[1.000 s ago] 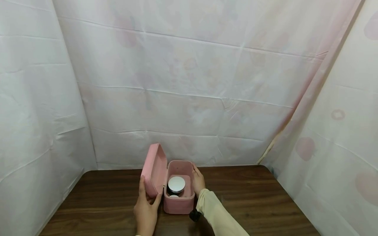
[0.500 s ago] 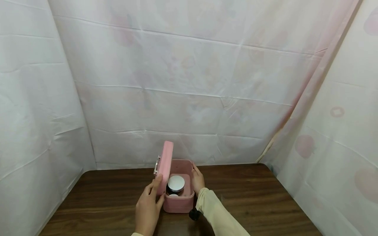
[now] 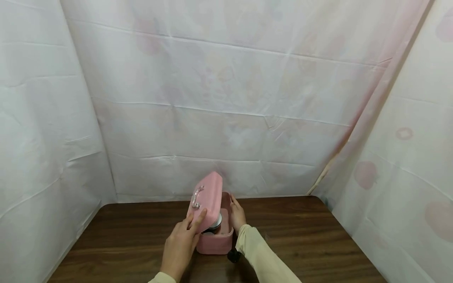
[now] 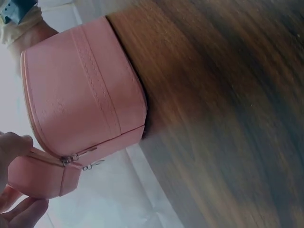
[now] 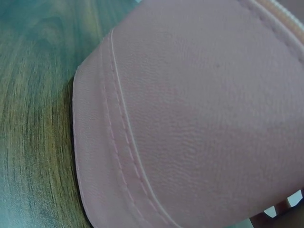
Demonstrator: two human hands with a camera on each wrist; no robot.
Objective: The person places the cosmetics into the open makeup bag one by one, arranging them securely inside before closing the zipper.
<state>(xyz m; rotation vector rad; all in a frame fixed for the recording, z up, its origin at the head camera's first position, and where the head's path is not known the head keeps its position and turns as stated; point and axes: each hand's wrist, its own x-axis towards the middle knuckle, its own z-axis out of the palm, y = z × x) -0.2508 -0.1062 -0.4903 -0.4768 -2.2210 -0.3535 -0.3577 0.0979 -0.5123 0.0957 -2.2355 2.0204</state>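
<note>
A pink zippered case [image 3: 214,244] stands on the wooden table, its lid [image 3: 209,196] tilted partway over the opening. My left hand [image 3: 181,240] grips the lid's near edge, fingers on its outer face; in the left wrist view, the thumb [image 4: 19,143] and the fingers [image 4: 29,211] are on either side of the lid. A silver handle [image 3: 196,196] sits on top of the lid. Under it, a round jar with a silver cap [image 3: 217,222] partly shows inside the case. My right hand [image 3: 238,215] rests along the right wall with its fingers near the rim.
The dark wooden table [image 3: 301,236] reaches out to both sides of the case. Behind it hangs a pale patterned curtain [image 3: 226,129], with more curtain at left and right. A small black object [image 3: 233,255] is by the right wrist. Zipper pulls [image 4: 88,159] dangle at the case's corner.
The lid has swung rightward from leaning back on the left to tilting over the case, carried by my left hand. It now covers part of the jar. My right hand stays at the wall.
</note>
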